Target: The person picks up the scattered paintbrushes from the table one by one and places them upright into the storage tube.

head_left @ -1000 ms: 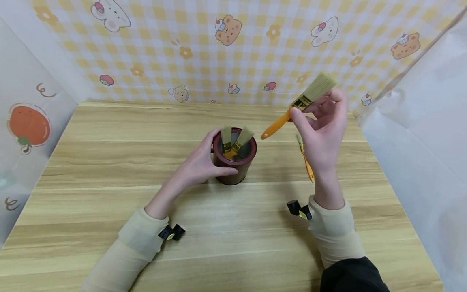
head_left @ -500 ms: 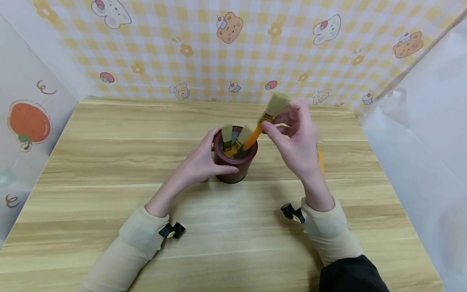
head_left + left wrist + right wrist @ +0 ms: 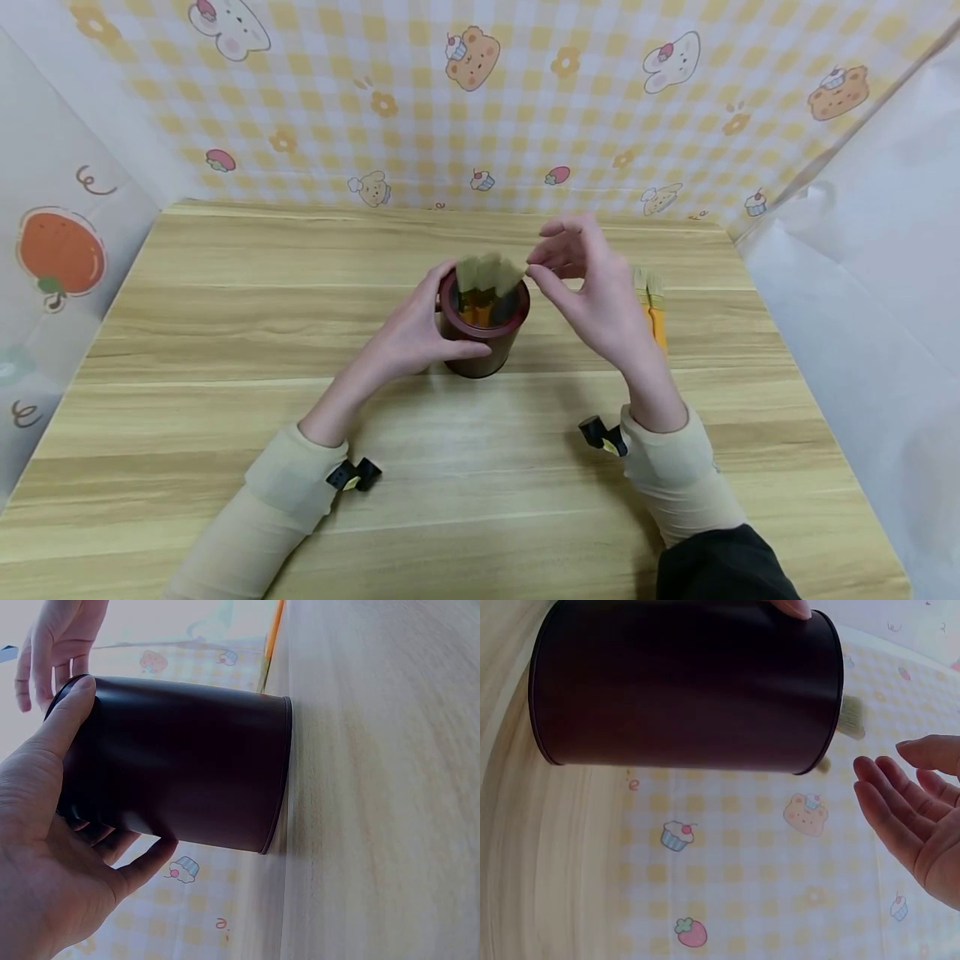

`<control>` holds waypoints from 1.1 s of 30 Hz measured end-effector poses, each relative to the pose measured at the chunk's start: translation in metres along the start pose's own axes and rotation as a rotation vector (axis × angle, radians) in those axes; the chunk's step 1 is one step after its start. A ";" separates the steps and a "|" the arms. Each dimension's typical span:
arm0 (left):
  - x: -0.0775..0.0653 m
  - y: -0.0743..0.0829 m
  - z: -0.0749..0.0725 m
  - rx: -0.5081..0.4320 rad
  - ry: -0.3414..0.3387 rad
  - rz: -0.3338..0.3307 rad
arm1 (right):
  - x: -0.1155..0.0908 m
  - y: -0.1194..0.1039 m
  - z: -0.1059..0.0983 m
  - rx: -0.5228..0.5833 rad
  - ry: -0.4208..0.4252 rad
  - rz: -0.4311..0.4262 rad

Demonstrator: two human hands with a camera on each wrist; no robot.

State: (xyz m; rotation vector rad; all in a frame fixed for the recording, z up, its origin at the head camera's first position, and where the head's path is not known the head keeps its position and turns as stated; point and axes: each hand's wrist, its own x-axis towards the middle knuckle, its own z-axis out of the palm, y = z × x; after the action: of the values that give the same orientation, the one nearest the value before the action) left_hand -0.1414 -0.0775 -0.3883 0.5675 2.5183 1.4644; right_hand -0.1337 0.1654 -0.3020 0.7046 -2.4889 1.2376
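A dark maroon canister (image 3: 480,350) stands upright on the table. My left hand (image 3: 412,329) grips it from the left, with the thumb across the front and the fingers around the far side. Three paintbrushes (image 3: 487,273) stand in it with bristles up; their orange handles go down inside. To the right of the rim is my right hand (image 3: 592,292), thumb and fingers loosely bent beside the bristles. In the right wrist view that hand (image 3: 922,817) holds nothing and is apart from the bristles (image 3: 851,718) poking over the rim.
Two more paintbrushes (image 3: 657,321) with orange handles lie on the wooden table (image 3: 480,500), partly hidden behind my right hand. A yellow checked backdrop (image 3: 420,125) rises at the back edge. White sheeting (image 3: 862,292) borders the right side.
My right hand carried a paintbrush leftward to the canister, handle down. It has let go, and the brush now stands inside with the others. My left hand stays on the canister.
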 end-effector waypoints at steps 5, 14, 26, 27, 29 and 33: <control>-0.002 0.000 0.001 0.004 0.002 -0.032 | 0.001 0.005 -0.005 0.007 0.034 0.035; -0.003 -0.001 0.002 -0.016 0.005 -0.017 | 0.008 0.029 -0.021 0.072 0.122 0.123; -0.002 0.000 0.001 -0.004 -0.002 -0.031 | 0.009 0.077 -0.057 -0.095 0.049 0.447; -0.001 0.000 0.001 -0.007 -0.003 -0.029 | 0.009 0.080 -0.060 -0.111 0.019 0.477; -0.001 0.000 0.001 -0.007 -0.005 -0.029 | 0.009 0.088 -0.065 -0.137 -0.053 0.540; 0.001 0.001 0.000 -0.006 -0.003 -0.033 | 0.009 0.103 -0.070 -0.203 -0.215 0.656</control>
State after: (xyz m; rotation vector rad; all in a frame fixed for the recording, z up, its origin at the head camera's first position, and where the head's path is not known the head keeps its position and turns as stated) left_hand -0.1417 -0.0763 -0.3872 0.5245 2.5082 1.4585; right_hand -0.1944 0.2721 -0.3244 -0.0549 -3.1034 1.0997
